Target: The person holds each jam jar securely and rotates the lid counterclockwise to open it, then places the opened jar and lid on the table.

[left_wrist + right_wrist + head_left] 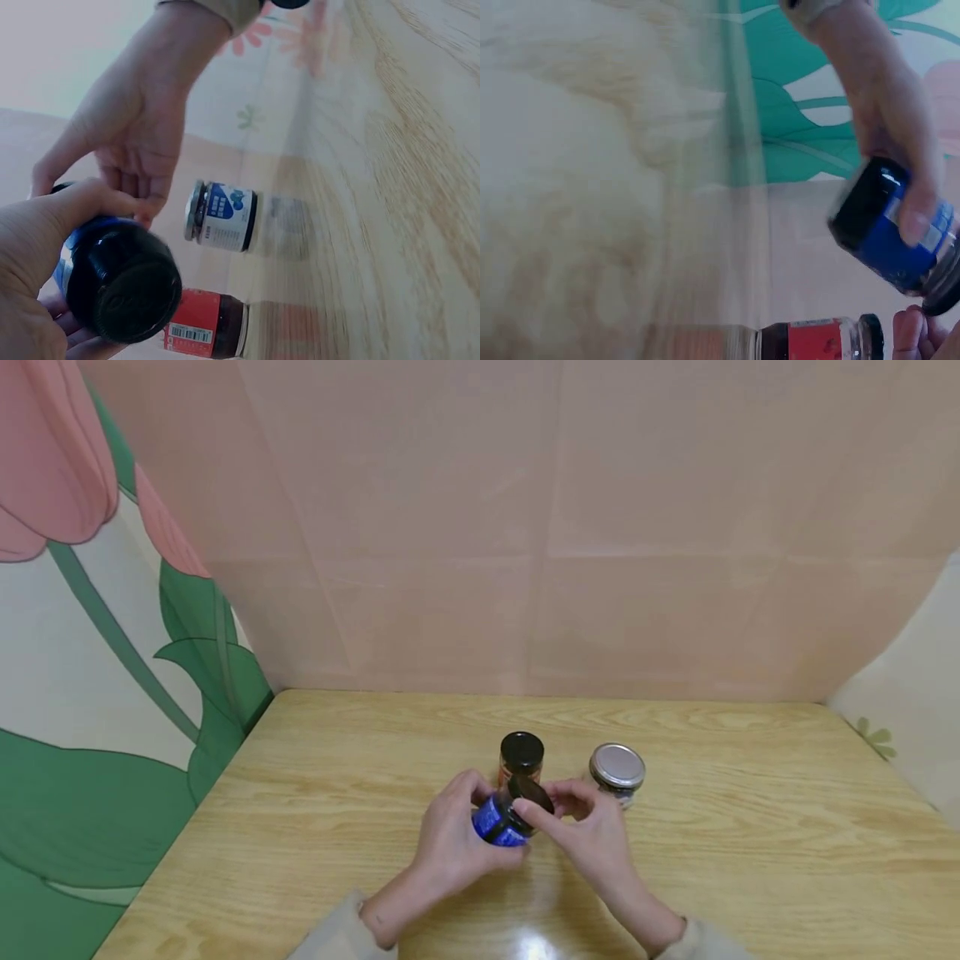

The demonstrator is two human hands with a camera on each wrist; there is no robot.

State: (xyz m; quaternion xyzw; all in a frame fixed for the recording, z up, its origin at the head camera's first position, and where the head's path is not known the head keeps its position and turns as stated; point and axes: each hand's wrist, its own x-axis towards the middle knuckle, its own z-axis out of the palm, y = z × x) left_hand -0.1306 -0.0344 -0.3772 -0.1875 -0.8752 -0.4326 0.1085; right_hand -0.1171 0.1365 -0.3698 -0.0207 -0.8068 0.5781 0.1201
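Fingers and thumb of the left hand [448, 843] curl round a dark glass jar with a blue label [500, 824], clamped on its body. Thumb and fingers of the right hand [600, 842] pinch the black round lid [534, 793] at the jar's mouth, the thumb on the near side; whether the lid is loose cannot be told. The jar is held up off the table between the two hands, tilted, with its lid end leaning toward the right hand, and the left wrist view looks onto its dark base. Just beyond it stands a clear glass jar with a red label and dark contents [201, 324], upright under a black lid. Near the right hand's fingers, on their far side, a squat glass jar with a silver metal lid [617, 766] stands upright, its white and blue label facing the left wrist camera. Pale sleeves [347, 931] end at both wrists. Beneath everything spreads a light wood-grain table [750, 843], backed by a creased pinkish cloth [450, 527]; at left hangs a printed covering with large pink tulips and green leaves [198, 668].
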